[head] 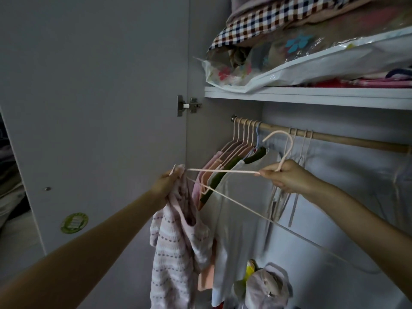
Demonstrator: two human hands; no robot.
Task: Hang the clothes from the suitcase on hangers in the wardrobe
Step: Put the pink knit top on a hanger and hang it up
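Bare forearms (no sleeves showing)

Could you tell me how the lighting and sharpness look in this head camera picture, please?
Head view: dim and greyish overall, no glare; the wide lens bows the rail and shelf edge; the hanging white garment is smeared by blur, while the right hand on the pink hanger stays fairly sharp.
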